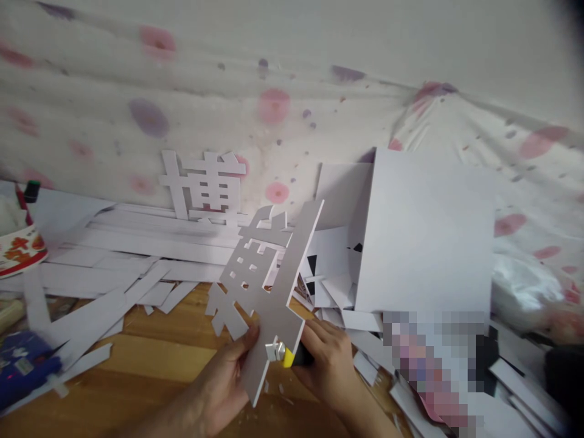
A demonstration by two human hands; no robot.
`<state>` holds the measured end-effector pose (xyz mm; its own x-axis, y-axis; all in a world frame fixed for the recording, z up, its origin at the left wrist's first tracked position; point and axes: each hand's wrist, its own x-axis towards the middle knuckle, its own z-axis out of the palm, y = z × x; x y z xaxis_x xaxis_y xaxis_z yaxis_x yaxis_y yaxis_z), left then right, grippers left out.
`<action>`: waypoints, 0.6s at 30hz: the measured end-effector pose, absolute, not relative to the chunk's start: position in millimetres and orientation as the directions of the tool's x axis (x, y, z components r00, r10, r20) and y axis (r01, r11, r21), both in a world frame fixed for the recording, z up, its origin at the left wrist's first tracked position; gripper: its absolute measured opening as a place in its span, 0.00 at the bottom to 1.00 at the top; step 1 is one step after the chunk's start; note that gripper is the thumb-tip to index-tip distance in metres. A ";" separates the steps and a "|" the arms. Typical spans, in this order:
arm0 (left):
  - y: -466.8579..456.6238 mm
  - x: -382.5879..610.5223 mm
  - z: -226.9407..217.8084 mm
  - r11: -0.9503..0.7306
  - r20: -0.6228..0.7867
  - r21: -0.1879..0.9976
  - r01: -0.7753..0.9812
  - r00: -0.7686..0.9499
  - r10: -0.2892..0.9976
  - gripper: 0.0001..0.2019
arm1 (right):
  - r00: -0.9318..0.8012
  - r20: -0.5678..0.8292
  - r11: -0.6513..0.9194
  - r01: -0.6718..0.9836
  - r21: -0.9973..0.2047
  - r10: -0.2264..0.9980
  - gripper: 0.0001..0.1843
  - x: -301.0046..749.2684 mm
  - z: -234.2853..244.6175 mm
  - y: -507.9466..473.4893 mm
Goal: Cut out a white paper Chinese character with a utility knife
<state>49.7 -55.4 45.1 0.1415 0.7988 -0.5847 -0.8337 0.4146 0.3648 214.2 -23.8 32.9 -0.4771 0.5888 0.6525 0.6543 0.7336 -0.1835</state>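
Note:
My left hand grips the lower end of a white foam board, thumb on its face. The board is tilted upright and partly cut into a Chinese character, with several small square holes. Closed around a craft knife with a black and yellow handle is my right hand, at the board's lower right edge. The knife's metal head shows in front of the board, with a small white scrap by it. Part of the handle is hidden in my fingers.
A finished white cut-out character leans on the flowered wall covering. White strips lie across the left of the wooden table. Large white board stands at right. A blue object and a printed tub are at left.

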 end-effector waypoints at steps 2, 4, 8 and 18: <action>-55.9 50.2 46.6 0.409 -0.587 0.368 -0.835 0.132 0.799 0.04 | -0.475 0.651 0.729 0.661 -0.181 0.592 0.08 214.4 33.9 -24.1; -55.9 50.3 46.5 0.419 -0.583 0.373 -0.828 0.142 0.800 0.04 | -0.474 0.645 0.725 0.662 -0.188 0.600 0.08 214.6 34.7 -24.1; -55.4 48.9 43.1 0.428 -0.571 0.369 -0.825 0.162 0.805 0.05 | -0.461 0.664 0.728 0.660 -0.187 0.589 0.08 214.3 35.3 -22.9; -55.2 49.3 48.0 0.412 -0.576 0.400 -0.819 0.125 0.808 0.04 | -0.449 0.688 0.711 0.689 -0.139 0.570 0.05 215.8 36.6 -21.3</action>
